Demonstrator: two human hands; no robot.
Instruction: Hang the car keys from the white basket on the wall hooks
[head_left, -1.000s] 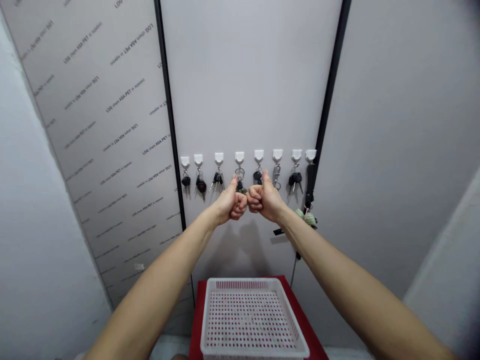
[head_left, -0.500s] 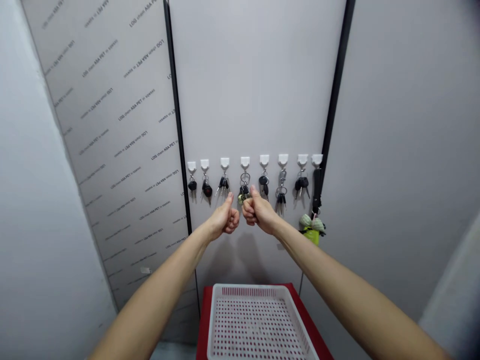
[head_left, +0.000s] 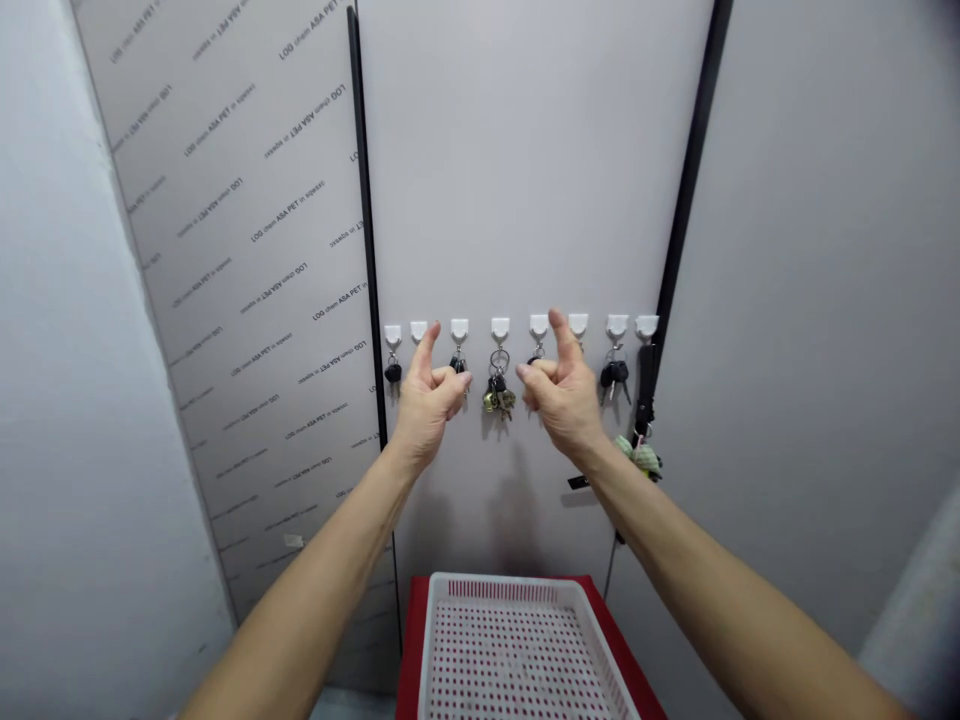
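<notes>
Both hands are raised before a row of white wall hooks with hanging keys. My left hand (head_left: 426, 405) holds nothing; one finger points up, another digit points right, and the rest are curled or hidden. It covers part of the left-hand keys. My right hand (head_left: 564, 400) is also without anything in it, one finger up and one digit pointing left. Keys behind it are mostly hidden. Between the hands hangs a bunch of keys (head_left: 499, 393) on a ring from a white hook (head_left: 500, 328). At the left end hangs a black-headed key (head_left: 393, 372).
Right of my right hand hang black-headed keys (head_left: 615, 372) and a black strap (head_left: 645, 385) with a green-and-white bow (head_left: 645, 458). Below stands a white perforated basket (head_left: 433, 640) on a red surface (head_left: 409, 650). Black trim strips (head_left: 361, 160) run down the wall.
Both hands have moved apart and up from the middle, going from thumbs-up fists to having a finger and another digit spread. The middle keys are now uncovered. The view has shifted slightly.
</notes>
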